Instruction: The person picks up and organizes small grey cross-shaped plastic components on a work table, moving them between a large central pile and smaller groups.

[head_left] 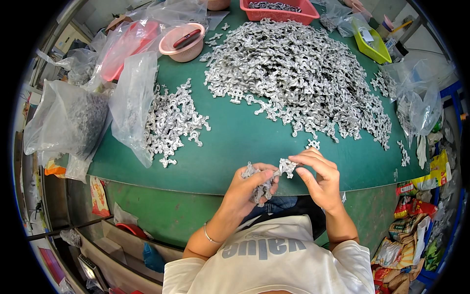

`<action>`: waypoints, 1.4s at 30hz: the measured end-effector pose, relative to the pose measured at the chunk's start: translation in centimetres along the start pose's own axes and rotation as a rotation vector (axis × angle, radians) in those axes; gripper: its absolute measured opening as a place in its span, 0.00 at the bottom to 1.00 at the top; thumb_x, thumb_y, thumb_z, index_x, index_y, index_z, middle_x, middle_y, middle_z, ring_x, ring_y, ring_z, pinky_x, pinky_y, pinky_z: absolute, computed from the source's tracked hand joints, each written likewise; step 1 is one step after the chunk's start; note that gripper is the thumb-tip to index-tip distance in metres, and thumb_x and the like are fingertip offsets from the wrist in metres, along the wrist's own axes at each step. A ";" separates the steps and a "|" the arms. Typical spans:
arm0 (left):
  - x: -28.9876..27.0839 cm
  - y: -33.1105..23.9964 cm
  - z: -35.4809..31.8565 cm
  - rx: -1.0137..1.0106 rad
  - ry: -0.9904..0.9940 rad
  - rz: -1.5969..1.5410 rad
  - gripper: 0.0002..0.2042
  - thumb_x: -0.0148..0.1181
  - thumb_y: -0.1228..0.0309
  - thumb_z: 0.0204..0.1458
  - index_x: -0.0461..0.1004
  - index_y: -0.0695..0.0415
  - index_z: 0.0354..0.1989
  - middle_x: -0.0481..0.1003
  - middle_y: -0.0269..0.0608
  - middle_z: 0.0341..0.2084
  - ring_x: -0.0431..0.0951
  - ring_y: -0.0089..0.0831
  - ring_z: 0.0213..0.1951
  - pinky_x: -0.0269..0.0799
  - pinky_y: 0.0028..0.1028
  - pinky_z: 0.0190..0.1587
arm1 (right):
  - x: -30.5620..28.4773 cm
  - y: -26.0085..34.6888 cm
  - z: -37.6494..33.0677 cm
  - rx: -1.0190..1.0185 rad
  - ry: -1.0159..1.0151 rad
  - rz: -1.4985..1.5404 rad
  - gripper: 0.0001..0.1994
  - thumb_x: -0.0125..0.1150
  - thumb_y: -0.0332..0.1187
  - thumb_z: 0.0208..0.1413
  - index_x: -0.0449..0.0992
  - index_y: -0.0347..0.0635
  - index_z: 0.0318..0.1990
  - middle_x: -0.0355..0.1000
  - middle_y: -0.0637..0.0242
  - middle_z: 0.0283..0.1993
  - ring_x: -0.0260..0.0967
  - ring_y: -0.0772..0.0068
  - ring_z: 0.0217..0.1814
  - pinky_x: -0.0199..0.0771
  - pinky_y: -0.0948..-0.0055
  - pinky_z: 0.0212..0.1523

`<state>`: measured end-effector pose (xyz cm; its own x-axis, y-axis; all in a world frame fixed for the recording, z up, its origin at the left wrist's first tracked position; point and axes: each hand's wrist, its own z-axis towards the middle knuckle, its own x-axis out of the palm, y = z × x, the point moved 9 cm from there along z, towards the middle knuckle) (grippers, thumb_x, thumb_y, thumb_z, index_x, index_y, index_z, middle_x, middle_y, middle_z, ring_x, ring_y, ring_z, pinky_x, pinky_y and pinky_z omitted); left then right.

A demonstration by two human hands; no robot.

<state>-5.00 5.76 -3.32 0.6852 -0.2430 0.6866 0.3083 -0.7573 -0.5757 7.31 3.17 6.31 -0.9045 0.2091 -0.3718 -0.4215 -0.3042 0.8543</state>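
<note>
My left hand (245,188), at the front edge of the green table (225,147), is closed around several small silver-grey metal castings (263,191). One more metal casting (287,168), with rounded lobes, sticks out past its thumb, between my two hands. From the right, my right hand (320,179) has thumb and fingers curled at this casting, and the index fingertip touches its upper edge. A single cross-shaped casting (312,144) lies just beyond the right hand. Behind it spreads a large heap of like castings (289,73), and a smaller pile (176,117) lies to the left.
Clear plastic bags (68,117) of parts crowd the left side. A pink bowl (182,55) carries a red-and-black tool (187,39). A red basket (279,15) and a yellow-green basket (372,46) stand at the back. Another plastic bag (416,98) sits on the right.
</note>
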 end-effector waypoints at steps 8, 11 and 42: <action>0.6 -0.7 -0.8 0.067 -0.005 0.061 0.09 0.56 0.73 0.48 0.71 0.65 0.35 0.72 0.43 0.25 0.71 0.26 0.22 0.62 0.17 0.12 | -0.3 -1.0 -0.1 0.073 -0.060 0.193 0.07 0.57 0.18 0.44 0.76 0.31 0.33 0.72 0.59 0.30 0.67 0.68 0.32 0.65 0.74 0.35; 1.0 -1.5 -1.1 0.154 -0.015 0.154 0.09 0.57 0.75 0.47 0.71 0.65 0.36 0.72 0.43 0.25 0.71 0.25 0.22 0.63 0.17 0.14 | -0.3 -1.6 -0.4 0.120 -0.059 0.231 0.04 0.57 0.19 0.45 0.75 0.31 0.30 0.71 0.61 0.27 0.67 0.71 0.31 0.65 0.75 0.34; -11.6 -6.5 1.6 0.538 -0.480 -0.472 0.10 0.50 0.69 0.54 0.65 0.60 0.41 0.67 0.31 0.25 0.68 0.20 0.25 0.61 0.14 0.14 | -1.2 -9.0 1.1 0.368 -0.102 -0.238 0.08 0.59 0.26 0.48 0.74 0.34 0.36 0.70 0.63 0.27 0.64 0.73 0.31 0.64 0.74 0.34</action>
<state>-13.89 14.48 -8.22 0.5742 0.3990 0.7149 0.8186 -0.2952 -0.4927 12.28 6.68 -0.53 -0.7664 0.3293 -0.5516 -0.5489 0.1106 0.8286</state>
